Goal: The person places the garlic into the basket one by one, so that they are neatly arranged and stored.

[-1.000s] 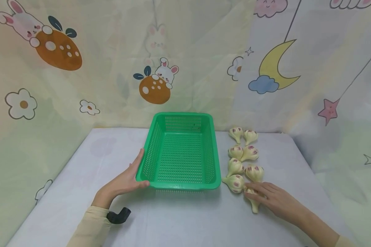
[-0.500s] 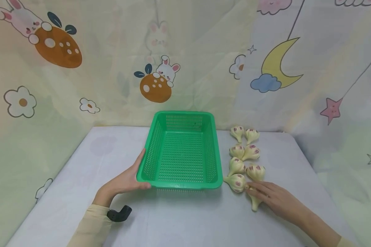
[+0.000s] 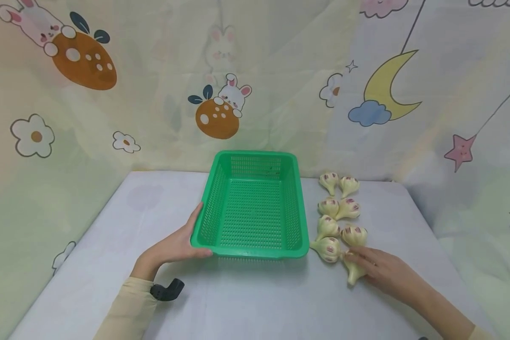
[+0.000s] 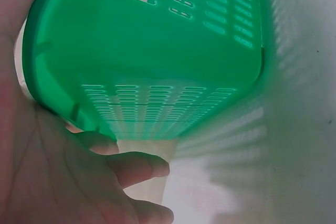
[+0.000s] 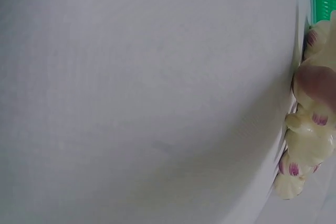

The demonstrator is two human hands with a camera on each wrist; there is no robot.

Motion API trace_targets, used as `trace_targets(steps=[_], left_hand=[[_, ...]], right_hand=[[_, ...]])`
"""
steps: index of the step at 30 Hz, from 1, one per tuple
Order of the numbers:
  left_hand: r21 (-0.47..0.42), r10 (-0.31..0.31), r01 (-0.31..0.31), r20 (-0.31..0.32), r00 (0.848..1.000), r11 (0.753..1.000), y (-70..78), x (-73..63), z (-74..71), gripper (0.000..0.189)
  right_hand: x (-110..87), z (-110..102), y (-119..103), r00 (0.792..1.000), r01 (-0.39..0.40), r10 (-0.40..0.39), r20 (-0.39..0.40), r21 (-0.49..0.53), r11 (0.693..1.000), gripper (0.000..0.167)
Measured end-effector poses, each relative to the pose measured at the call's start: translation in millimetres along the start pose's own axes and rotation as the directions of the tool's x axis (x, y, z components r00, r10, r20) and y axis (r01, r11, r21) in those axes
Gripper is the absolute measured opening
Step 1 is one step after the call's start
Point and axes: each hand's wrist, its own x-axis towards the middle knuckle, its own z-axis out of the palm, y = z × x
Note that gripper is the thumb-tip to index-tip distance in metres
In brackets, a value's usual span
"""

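A green plastic basket (image 3: 255,252) with perforated walls stands on the table, nothing inside it. My left hand (image 3: 176,245) rests against its near left corner, thumb along the front rim and fingers spread along the left side; the left wrist view shows straight fingers (image 4: 139,167) by the perforated wall. To the right of the basket lie several garlic bulbs with purple streaks, in two rough columns. My right hand (image 3: 384,271) pinches the nearest garlic bulb (image 3: 354,273), its stem pointing toward me. The hand covers part of that bulb. Beside it lies another garlic bulb (image 3: 328,249), stem toward the basket.
A white cloth covers the table (image 3: 246,302). Behind it hangs a printed curtain (image 3: 280,94) with rabbits, flowers and a moon. A black angled piece (image 3: 167,289) sits at the left wrist. More garlic bulbs (image 3: 339,208) reach toward the back edge.
The nearest garlic bulb has turned and tilted a little under my right hand, whose fingers have closed further around it. My left hand stays at the basket; the whole head view has shifted slightly.
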Motion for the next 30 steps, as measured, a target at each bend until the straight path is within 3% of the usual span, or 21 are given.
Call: trace_targets(steps=[12,19,22,25,30], left_hand=[[-0.001,-0.018,0.018,0.051,0.999,1.0,4.9,0.2,-6.2,0.126],[0.023,0.03,-0.032,0.081,0.996,0.999,9.2,2.8,-9.3,0.129],[0.017,0.048,-0.05,0.097,0.994,0.999,12.2,3.2,-10.2,0.129],[0.014,0.047,-0.049,0.105,0.993,0.999,13.4,3.1,-10.9,0.128],[0.017,0.037,-0.039,0.108,0.993,0.999,15.1,1.3,-11.4,0.127]], right_hand=[[3.2,-2.5,-2.1,0.99,-0.119,0.123,-0.071,0.061,0.991,0.064],[2.2,-0.6,-6.6,0.971,-0.205,0.218,-0.1,0.124,0.971,0.069],[2.6,-3.0,-9.1,0.954,-0.278,0.29,-0.078,0.136,0.951,0.065],[4.0,-6.1,-12.0,0.923,-0.378,0.384,-0.029,0.125,0.917,0.067],[9.4,-10.3,-15.4,0.878,-0.473,0.479,0.0,0.157,0.867,0.071]])
